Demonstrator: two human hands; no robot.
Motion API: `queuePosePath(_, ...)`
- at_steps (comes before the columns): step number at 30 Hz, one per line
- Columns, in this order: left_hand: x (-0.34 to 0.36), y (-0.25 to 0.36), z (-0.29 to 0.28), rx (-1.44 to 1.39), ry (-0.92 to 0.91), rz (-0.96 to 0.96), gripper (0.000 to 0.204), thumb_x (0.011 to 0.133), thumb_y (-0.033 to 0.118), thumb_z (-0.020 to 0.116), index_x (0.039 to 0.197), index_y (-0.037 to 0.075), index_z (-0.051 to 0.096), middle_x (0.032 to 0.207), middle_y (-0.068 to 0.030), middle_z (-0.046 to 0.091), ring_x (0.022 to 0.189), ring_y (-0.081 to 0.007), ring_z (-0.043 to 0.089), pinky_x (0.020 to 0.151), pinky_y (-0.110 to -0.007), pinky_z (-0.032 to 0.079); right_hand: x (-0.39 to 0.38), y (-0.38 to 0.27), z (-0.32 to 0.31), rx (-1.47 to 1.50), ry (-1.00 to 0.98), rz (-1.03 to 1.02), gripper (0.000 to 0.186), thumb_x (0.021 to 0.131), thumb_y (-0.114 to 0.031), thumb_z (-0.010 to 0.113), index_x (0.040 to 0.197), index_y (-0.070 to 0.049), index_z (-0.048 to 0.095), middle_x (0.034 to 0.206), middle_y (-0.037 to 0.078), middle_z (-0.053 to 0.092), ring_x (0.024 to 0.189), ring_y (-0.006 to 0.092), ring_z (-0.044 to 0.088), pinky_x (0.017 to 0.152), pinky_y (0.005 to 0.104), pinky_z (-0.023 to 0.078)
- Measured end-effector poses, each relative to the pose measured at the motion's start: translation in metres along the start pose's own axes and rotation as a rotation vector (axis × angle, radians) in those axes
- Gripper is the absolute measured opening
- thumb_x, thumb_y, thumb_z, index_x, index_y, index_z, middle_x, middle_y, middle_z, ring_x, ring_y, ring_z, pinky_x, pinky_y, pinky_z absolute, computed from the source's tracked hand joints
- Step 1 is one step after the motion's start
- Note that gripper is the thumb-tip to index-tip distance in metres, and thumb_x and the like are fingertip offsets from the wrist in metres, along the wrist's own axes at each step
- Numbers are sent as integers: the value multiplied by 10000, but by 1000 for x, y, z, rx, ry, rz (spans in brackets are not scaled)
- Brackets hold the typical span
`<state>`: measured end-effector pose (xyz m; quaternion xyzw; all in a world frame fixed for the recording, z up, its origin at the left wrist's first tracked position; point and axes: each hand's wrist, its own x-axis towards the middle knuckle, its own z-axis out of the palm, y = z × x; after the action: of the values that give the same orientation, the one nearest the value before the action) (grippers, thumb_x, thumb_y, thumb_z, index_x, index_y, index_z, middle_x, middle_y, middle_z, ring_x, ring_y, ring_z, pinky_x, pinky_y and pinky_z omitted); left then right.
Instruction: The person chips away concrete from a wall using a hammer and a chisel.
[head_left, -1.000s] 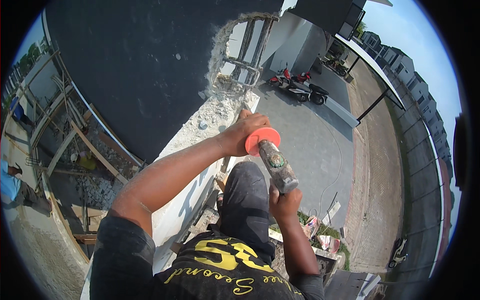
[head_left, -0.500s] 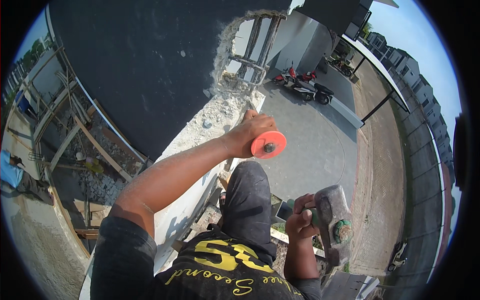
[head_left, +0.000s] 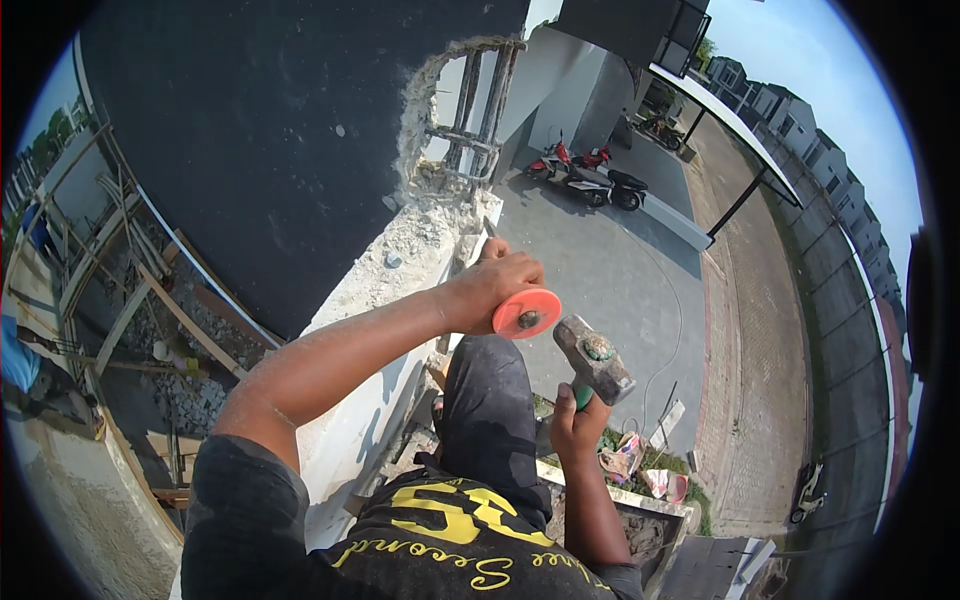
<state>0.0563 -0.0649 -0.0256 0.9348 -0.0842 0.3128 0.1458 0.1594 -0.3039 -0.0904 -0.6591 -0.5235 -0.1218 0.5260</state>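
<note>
You work an open-air building site near houses, its dark wall broken through to reinforcing bars, rubble and timber planks to your left.

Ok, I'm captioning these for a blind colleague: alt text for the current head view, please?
The left hand grips a chisel with an orange guard beside a chipped wall top; the right hand holds a hammer close to the guard. Motorbikes stand on grey paving below.

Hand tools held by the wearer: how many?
2: a chisel with a round orange guard in the left hand, and a hammer in the right hand. Both are partly hidden by the grip.
</note>
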Motion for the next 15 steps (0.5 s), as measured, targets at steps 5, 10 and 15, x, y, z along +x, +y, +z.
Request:
queuePosePath(5, 4, -5, 4, -54, -3, -57, 239, 744, 109, 733, 946, 123, 607, 980, -42, 549, 985, -216, 556, 1011, -446, 263, -6, -15, -19, 443, -5, 238, 525, 958, -546, 558, 800, -52, 479, 620, 11, 471, 486, 84, 436, 432, 241, 313)
queuePosePath(10, 4, -5, 14, 18, -2, -83, 344, 732, 114, 776, 1000, 92, 560, 995, -54, 525, 1038, -242, 546, 1039, -435, 294, 8, -42, -41, 768, 111, 285, 609, 882, -625, 621, 947, -54, 421, 689, 43, 438, 472, 100, 409, 405, 246, 332)
queuePosePath(15, 11, 1, 18, 19, -22, -26, 352, 720, 100, 773, 996, 72, 557, 989, -74, 526, 1020, -274, 540, 978, -428, 370, 20, -54, -62, 846, 182, 202, 610, 896, -655, 559, 984, -78, 377, 672, 65, 431, 462, 137, 425, 385, 266, 345)
